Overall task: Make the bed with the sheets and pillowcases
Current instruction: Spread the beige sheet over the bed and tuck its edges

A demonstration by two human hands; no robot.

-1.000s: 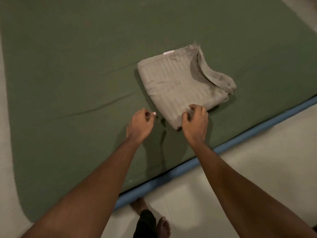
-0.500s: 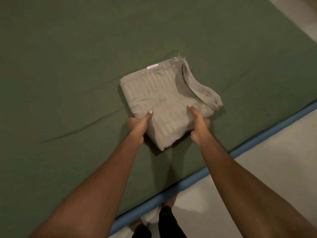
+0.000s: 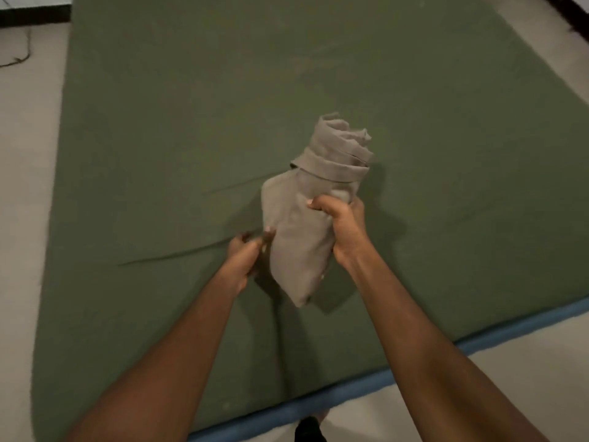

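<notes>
Above the near middle of the green mattress (image 3: 191,122), you hold the folded sheet (image 3: 302,244) clear of the surface. Its layered folds bunch at the far end and one corner hangs down toward you. Holding it in the air rather than flat probably lets the layers drop apart, so you can find a free edge to open.

Your right hand (image 3: 342,228) carries the weight. Its fingers are curled tight round the right side of the bundle, the thumb lies across the front, and the wrist is cocked upward. Your left hand (image 3: 243,253) sits lower and to the left, with its fingertips pinched on the sheet's left edge, as if to peel off one layer; motion blur hides how many layers it holds.

Both forearms reach forward from the near edge, slightly converging, over the blue border (image 3: 318,406) of the bed.
</notes>
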